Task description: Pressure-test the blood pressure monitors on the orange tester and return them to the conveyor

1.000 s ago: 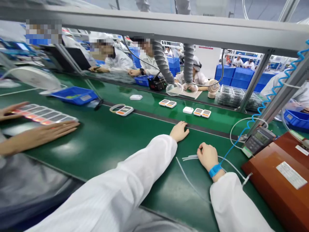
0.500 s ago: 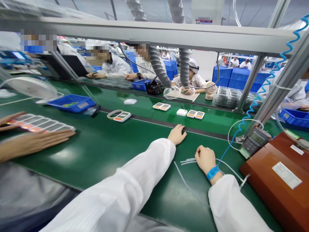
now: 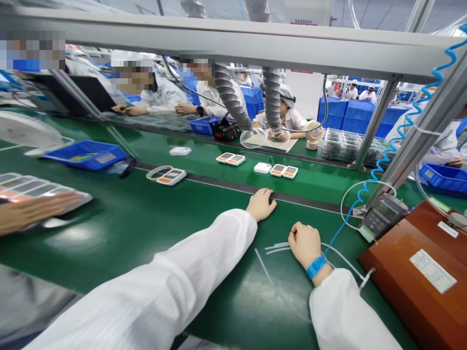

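My left hand (image 3: 261, 204) lies on the green bench top (image 3: 146, 253) at the black strip, fingers loosely bent and apart, with nothing visible in it. Beside it, my right hand (image 3: 305, 245) rests with curled fingers; their inner side is hidden. A blue wrist strap (image 3: 316, 266) with a coiled cord (image 3: 383, 155) is on that wrist. Thin clear tubes (image 3: 276, 248) reach out from under or beside the right hand; I cannot tell whether it grips them. Past the left hand lie white-and-orange handheld devices with grey screens (image 3: 283, 171) and a white one (image 3: 262, 168).
At right stand a brown box (image 3: 419, 267) and a grey meter (image 3: 383, 214). Another device (image 3: 171, 177) lies by a pale ring-shaped band. A co-worker's hand (image 3: 40, 209) rests on a row of devices (image 3: 78, 198) at left, near a blue tray (image 3: 89, 155). A metal beam (image 3: 233, 46) crosses overhead.
The view has turned slightly, so most things appear shifted left. My hands keep nearly the same pose on the bench. One of the co-worker's hands has left the view at the left.
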### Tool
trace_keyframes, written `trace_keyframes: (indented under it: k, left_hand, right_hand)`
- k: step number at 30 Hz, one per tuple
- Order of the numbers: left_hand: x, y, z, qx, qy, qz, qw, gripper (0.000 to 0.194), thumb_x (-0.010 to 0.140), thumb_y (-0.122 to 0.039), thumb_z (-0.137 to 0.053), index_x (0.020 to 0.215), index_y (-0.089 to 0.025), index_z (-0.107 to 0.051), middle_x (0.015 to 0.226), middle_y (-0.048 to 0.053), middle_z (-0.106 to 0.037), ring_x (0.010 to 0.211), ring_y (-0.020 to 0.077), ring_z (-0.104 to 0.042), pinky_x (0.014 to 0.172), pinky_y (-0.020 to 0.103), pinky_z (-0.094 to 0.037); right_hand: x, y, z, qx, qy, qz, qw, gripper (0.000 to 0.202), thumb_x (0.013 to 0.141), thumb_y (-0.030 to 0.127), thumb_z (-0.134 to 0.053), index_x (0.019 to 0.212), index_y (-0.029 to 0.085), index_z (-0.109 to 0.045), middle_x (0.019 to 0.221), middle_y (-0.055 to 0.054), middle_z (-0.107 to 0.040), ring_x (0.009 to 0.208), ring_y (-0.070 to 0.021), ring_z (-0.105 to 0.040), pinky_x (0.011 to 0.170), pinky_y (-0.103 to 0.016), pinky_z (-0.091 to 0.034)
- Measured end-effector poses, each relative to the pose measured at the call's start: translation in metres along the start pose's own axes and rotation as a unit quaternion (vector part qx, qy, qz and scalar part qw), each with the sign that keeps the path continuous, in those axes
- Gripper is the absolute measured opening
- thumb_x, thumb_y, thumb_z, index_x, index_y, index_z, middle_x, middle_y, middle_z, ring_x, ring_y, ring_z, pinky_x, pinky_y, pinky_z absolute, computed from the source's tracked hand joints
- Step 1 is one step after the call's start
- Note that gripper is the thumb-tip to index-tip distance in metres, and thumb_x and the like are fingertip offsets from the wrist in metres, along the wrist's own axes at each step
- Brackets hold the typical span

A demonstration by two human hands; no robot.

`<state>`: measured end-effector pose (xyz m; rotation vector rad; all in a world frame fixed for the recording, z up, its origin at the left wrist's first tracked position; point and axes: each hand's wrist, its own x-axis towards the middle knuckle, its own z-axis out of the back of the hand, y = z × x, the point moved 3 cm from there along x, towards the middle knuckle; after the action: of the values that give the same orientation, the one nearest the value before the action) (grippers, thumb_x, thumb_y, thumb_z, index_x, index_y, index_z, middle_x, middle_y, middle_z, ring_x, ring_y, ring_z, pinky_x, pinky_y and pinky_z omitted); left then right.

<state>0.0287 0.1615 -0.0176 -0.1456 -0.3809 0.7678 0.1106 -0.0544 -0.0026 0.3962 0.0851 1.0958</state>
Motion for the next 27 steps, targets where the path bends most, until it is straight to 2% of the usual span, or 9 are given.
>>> trace_keyframes:
  k: [10, 27]
  left_hand:
    - [-0.0025, -0.0068, 0.0034, 0.003, -0.003, 0.009, 1.0, 0.045, 0.088, -0.032, -0.044, 0.128, -0.016, -0.056, 0.141, 0.015, -0.052, 0.136, 0.0272, -0.043, 0.113, 0.043, -0.037]
    - [-0.0016, -0.0099, 0.0059, 0.002, -0.019, 0.01, 1.0, 0.042, 0.087, -0.03, -0.048, 0.125, -0.016, -0.058, 0.132, 0.015, -0.057, 0.129, 0.0299, -0.048, 0.105, 0.045, -0.043]
  right_hand:
    - [0.0023, -0.0019, -0.0005, -0.015, 0.001, 0.008, 1.0, 0.01, 0.091, 0.022, -0.055, 0.091, 0.022, -0.065, 0.085, -0.003, -0.071, 0.085, -0.0187, -0.064, 0.072, -0.028, -0.036]
    - [0.0047, -0.0036, 0.0007, -0.021, 0.012, 0.018, 1.0, 0.007, 0.09, 0.023, -0.058, 0.09, 0.022, -0.065, 0.079, 0.0, -0.069, 0.081, -0.0181, -0.063, 0.067, -0.028, -0.032]
